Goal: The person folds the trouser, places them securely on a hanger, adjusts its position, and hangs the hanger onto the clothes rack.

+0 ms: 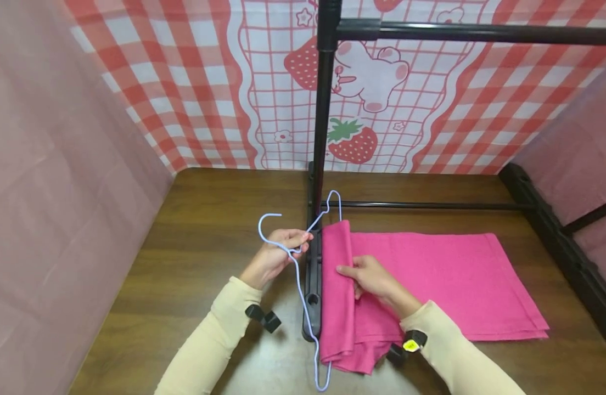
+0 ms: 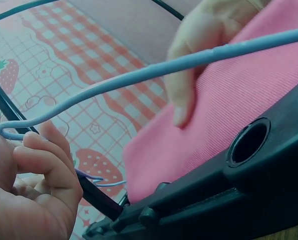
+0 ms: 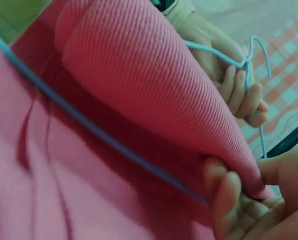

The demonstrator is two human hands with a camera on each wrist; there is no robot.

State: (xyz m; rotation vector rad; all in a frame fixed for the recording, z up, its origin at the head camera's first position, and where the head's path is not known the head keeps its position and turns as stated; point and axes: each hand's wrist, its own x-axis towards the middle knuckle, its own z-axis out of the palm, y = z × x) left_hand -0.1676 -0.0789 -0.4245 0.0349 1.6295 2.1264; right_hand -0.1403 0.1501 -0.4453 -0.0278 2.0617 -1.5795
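Note:
A light blue wire hanger [image 2: 139, 76] is held by my left hand [image 1: 275, 257] near its neck, the hook pointing left in the head view. The thumb and fingers curl round the wire. Pink cloth [image 1: 441, 280] lies spread to the right, and its left end is folded over the hanger's long bar. My right hand [image 1: 377, 281] pinches that folded flap [image 1: 336, 307], thumb on top and fingers beneath. In the right wrist view the hanger bar [image 3: 99, 127] runs between the flap and the lower cloth.
A black rack's upright [image 1: 324, 109] and foot [image 1: 311, 299] stand by the hanger and flap. Its upper rail [image 1: 481, 33] and thin lower bar [image 1: 431, 206] stretch rightward. The wooden table [image 1: 194, 263] meets a strawberry-print checked curtain [image 1: 204, 82] behind.

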